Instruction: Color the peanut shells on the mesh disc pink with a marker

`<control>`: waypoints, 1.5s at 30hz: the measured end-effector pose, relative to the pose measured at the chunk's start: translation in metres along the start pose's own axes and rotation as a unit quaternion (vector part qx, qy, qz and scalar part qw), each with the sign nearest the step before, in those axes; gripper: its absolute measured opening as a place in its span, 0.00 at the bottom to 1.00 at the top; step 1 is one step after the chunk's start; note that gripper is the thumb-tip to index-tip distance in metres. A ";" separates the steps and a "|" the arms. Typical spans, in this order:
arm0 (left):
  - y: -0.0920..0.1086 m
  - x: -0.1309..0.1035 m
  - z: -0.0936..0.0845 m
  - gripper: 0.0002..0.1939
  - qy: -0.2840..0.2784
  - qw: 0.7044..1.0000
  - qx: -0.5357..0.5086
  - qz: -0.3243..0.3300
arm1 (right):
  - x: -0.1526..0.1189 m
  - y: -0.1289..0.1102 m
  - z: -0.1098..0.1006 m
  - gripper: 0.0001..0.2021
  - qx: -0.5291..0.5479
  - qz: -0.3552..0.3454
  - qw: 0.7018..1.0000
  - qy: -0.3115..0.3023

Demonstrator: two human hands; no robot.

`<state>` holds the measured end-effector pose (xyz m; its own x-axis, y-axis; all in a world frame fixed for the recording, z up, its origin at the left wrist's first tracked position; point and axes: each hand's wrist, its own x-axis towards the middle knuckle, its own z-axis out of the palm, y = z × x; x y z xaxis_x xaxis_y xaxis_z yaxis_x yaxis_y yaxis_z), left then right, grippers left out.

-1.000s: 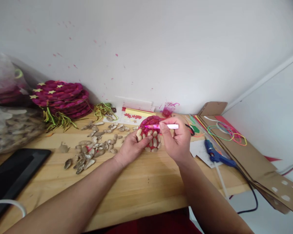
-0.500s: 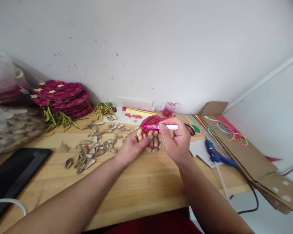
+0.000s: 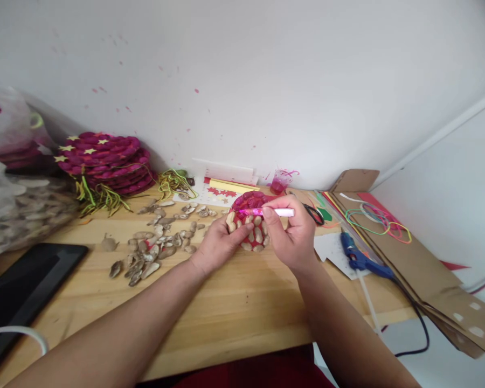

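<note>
My left hand [image 3: 222,238] grips the lower left edge of a round red piece covered with peanut shells [image 3: 257,236], thumb on its face. Its upper shells are painted magenta; the lower ones are bare tan. Pinched in my right hand [image 3: 291,229] is a white paintbrush [image 3: 282,212] with a magenta-stained front end. The brush lies across the piece, its tip at the painted upper left shells. Behind, against the wall, stands a cup of magenta paint [image 3: 279,182]. Loose peanut shells [image 3: 145,253] are scattered left of my left hand.
At the back left sits a stack of magenta shell discs [image 3: 109,161] with yellow stars and green cords. A bag of peanuts [image 3: 32,215] and a black tablet [image 3: 32,291] are at the left. A blue glue gun [image 3: 359,258], scissors [image 3: 314,214] and cardboard [image 3: 412,264] lie right.
The whole view has shifted slightly. Both hands keep their hold, and the brush has barely moved over the upper shells.
</note>
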<state>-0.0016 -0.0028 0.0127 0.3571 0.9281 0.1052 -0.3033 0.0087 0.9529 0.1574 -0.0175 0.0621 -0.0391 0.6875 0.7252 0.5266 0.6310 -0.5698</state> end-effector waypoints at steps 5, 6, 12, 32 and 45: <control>-0.002 0.001 -0.001 0.18 -0.014 1.000 0.014 0.012 | 0.001 -0.003 0.000 0.03 -0.002 -0.018 1.000 -0.011; -0.002 0.001 -0.002 0.18 -0.016 1.000 0.015 0.014 | 0.001 -0.003 0.000 0.03 -0.006 -0.021 1.000 -0.013; -0.004 0.001 -0.003 0.19 -0.014 1.000 0.024 0.006 | 0.001 -0.002 0.000 0.04 0.008 -0.013 1.000 -0.011; -0.008 0.001 -0.004 0.17 -0.024 0.999 0.041 0.004 | 0.000 0.001 0.001 0.03 0.020 -0.008 1.000 0.007; -0.007 0.001 -0.003 0.16 -0.024 1.000 0.014 0.001 | 0.000 0.000 -0.001 0.02 0.024 0.001 1.000 -0.006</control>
<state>-0.0022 -0.0010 0.0056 0.3982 0.9094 0.1198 -0.2799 -0.0039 0.9600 0.1580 -0.0174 0.0627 -0.0484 0.6924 0.7199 0.4854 0.6462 -0.5889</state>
